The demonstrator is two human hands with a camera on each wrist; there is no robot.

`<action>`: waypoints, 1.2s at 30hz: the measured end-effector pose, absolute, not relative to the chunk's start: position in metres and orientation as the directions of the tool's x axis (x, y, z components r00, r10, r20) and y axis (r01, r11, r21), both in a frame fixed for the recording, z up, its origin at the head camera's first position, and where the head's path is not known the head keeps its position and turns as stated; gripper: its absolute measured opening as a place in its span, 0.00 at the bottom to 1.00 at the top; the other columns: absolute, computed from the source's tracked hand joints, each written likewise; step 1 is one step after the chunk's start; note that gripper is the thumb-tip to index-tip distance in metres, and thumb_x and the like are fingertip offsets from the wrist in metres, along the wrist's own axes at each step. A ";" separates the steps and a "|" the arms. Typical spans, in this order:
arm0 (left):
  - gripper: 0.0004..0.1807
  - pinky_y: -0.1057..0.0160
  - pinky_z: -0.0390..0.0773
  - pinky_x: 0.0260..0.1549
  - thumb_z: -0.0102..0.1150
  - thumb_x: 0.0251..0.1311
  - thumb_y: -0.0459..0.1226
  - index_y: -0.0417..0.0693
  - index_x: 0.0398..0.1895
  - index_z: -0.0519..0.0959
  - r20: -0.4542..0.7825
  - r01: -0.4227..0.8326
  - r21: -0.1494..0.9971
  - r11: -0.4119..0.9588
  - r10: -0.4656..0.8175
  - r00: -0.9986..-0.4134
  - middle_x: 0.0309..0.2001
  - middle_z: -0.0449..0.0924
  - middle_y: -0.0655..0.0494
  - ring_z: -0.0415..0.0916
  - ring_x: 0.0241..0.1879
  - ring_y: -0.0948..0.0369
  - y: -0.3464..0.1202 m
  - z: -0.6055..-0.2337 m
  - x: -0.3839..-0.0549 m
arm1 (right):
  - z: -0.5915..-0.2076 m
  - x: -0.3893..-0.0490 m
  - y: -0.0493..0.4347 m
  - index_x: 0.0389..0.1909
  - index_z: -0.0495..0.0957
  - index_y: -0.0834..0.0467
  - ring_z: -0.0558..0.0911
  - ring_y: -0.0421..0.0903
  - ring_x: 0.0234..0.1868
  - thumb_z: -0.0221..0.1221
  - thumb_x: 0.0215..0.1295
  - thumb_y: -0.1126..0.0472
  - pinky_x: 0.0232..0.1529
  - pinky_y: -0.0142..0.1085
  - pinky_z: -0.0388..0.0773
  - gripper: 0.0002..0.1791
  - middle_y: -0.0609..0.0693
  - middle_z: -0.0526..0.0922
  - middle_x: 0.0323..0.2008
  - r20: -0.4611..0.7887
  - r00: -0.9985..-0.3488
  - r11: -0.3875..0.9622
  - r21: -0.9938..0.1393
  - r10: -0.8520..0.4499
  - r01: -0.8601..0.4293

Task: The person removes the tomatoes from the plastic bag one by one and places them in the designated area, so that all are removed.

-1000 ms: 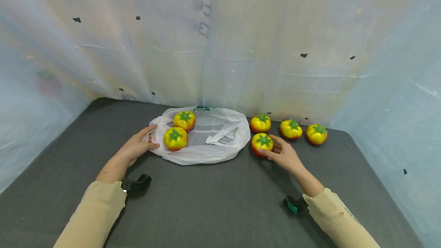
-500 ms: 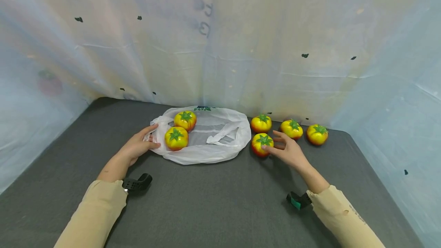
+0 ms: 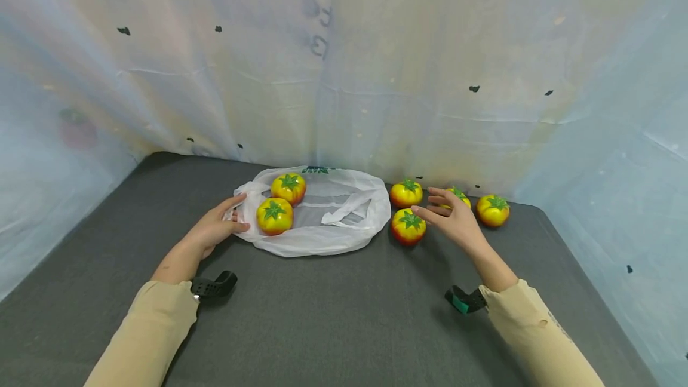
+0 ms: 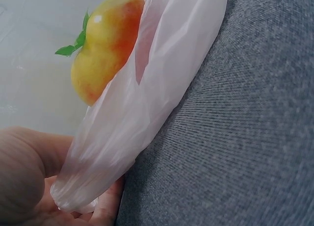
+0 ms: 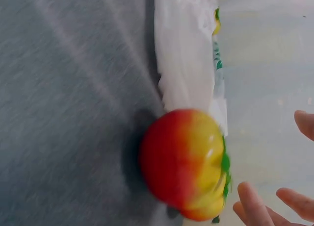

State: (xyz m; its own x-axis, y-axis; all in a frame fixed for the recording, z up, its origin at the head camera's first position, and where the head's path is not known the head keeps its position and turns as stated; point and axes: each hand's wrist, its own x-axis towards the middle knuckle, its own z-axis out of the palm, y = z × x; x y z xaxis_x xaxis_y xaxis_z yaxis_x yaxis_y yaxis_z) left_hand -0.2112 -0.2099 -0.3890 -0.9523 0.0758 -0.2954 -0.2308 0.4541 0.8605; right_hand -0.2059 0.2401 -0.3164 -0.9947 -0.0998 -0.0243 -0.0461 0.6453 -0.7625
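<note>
A white plastic bag (image 3: 317, 246) lies spread with its mouth up, and two yellow-red toy tomatoes (image 3: 275, 216) sit inside its left part. My left hand (image 3: 208, 229) holds the bag's left end; in the left wrist view the gathered plastic (image 4: 93, 172) runs between thumb and fingers. My right hand (image 3: 453, 220) hovers with fingers extended just right of the front tomato (image 3: 408, 227), apart from it and holding nothing. That tomato (image 5: 184, 162) rests on the table beside the bag in the right wrist view. Behind the right fingers, another tomato (image 3: 460, 196) is partly hidden.
Two more tomatoes stand near the back edge: one beside the bag's right end (image 3: 406, 193), another farther right (image 3: 493, 211). Whitish sheeting (image 3: 376, 76) hangs behind and at both sides of the dark grey table (image 3: 322, 321).
My right hand has let go of the front tomato and moved up and slightly right, away from it. The left hand and the bag have stayed put.
</note>
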 end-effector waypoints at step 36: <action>0.46 0.35 0.39 0.68 0.57 0.61 0.34 0.54 0.77 0.43 -0.294 -0.241 0.869 0.432 0.059 -0.954 0.76 0.28 0.37 0.28 0.74 0.39 -0.208 -0.389 -0.210 | -0.327 -0.221 0.127 0.67 0.65 0.57 0.77 0.55 0.59 0.63 0.62 0.58 0.55 0.53 0.75 0.32 0.61 0.71 0.62 0.059 -0.966 0.253 -0.959 -0.253 -0.125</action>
